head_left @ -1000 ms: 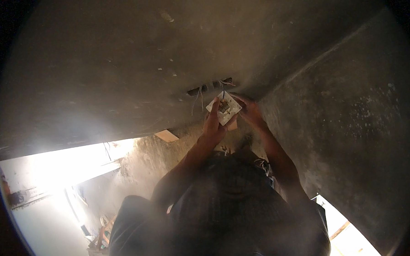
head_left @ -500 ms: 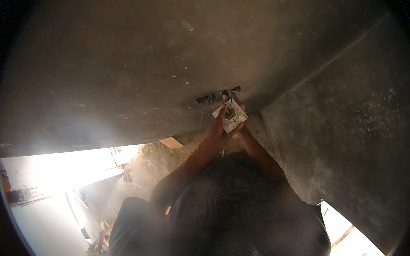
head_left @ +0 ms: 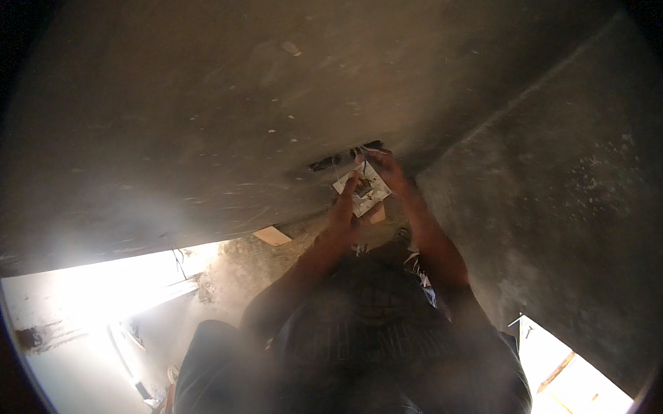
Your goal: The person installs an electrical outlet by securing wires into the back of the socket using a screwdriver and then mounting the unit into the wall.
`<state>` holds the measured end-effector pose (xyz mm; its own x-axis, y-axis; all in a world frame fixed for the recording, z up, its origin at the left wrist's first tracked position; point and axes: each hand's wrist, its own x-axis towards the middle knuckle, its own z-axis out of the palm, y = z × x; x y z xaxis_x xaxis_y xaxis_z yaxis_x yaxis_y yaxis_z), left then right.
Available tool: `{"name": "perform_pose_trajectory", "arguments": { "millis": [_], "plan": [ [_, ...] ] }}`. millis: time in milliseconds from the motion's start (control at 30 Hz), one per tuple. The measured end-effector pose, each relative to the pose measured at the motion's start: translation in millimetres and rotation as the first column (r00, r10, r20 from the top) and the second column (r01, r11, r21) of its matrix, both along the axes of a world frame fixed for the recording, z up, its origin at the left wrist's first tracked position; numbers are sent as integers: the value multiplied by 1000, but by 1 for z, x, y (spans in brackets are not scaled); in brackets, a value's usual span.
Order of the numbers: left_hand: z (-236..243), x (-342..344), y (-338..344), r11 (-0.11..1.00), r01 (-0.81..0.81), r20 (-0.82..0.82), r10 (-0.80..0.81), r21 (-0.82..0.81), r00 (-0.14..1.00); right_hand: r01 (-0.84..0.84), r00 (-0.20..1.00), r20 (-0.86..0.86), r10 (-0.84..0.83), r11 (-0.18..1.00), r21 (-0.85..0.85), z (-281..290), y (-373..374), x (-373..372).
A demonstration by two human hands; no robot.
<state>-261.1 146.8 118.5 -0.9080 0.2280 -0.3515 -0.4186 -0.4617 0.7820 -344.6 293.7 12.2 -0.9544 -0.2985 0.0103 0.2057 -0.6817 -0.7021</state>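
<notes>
A white square electrical faceplate (head_left: 376, 192), its back with the terminals turned up, is in my left hand (head_left: 343, 208). The thumb of that hand lies over the plate, gripping its left side. My right hand (head_left: 390, 170) is beyond the plate's right edge, its fingers closed around a wire by the opening. Several thin wires (head_left: 363, 151) run from the dark rectangular recess (head_left: 326, 163) and its right part down toward the plate. Shadow hides the fingertips and the exact wire ends.
A bare grey plastered wall (head_left: 195, 124) spreads ahead, meeting a second wall (head_left: 539, 220) at a corner on the right. A tan flat piece (head_left: 273, 235) lies at the wall's foot. Bright openings show at the lower left and at the lower right (head_left: 567, 359).
My right hand has moved from under the plate up to the wires at its right. The plate stays in my left hand, slightly further left in the view.
</notes>
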Motion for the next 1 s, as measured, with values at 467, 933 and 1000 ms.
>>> {"name": "perform_pose_trajectory", "arguments": {
  "millis": [467,933,1000],
  "plan": [
    [18,-1,-4,995,81,138,-72,-61,988,-324,903,251,348,937,-134,33,15,-6],
    [1,0,-19,747,50,-345,-364,-663,865,-437,845,437,310,870,227,-11,42,-30],
    [-16,-3,-21,657,15,-376,-451,-754,809,-512,809,405,426,849,130,-21,47,-38]
  ]
}}
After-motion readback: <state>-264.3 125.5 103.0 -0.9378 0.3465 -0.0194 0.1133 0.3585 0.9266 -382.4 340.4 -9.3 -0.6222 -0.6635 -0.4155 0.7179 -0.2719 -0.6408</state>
